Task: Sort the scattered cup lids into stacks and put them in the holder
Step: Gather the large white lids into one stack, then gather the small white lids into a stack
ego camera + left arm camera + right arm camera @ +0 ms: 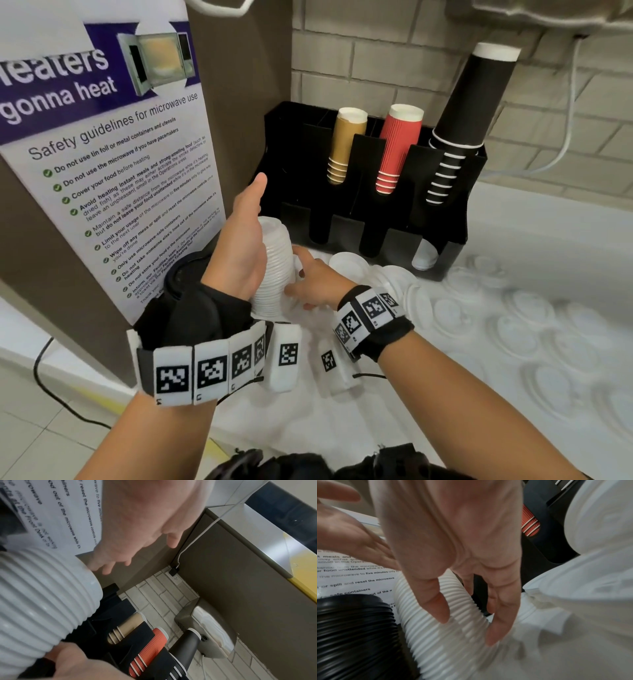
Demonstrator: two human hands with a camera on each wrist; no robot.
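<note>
White thin moulded plastic, the stack of lids (274,270) stood tall on the tabletop (534,240) at about 7 o'clock of the black holder (442,212), leaning a little toward it; likely very light, springy at the rims, slick and quick to telescope or topple if squeezed at one end only; best taken from both sides low and mid-height, or one palm under and one on top.

Left hand (245,240) lay flat against the stack's left flank, fingers straight, thumb raised clear toward 12 o'clock, nothing gripped; right hand (313,282) met the stack low on its right side, fingers extended rather than wrapped; whether they pressed or only brushed it, could not tell.

Loose lids (527,322) lay scattered over the tabletop from 3 to 5 o'clock of the hands; a few more (349,262) sat just in front of the holder; so sorting looked far from done.

Views differed:
- Head view alone showed the whole layout; holder slots with tan cups (344,144), red cups (397,147), black cups (469,116); the microwave poster (113,164) at 10 o'clock; the spread of unsorted lids.
- Left wrist view showed the stack's ribbed edges (44,601) close, and straight left fingers (120,555) past its top; also a wall-mounted dryer-like unit (205,632), barely seen from the head.
- Right wrist view alone showed plainly a second, black stack of lids (354,632) just beside the white one at 9 o'clock, and the right hand's fingertips (494,634) spread over the white ribs.
</note>
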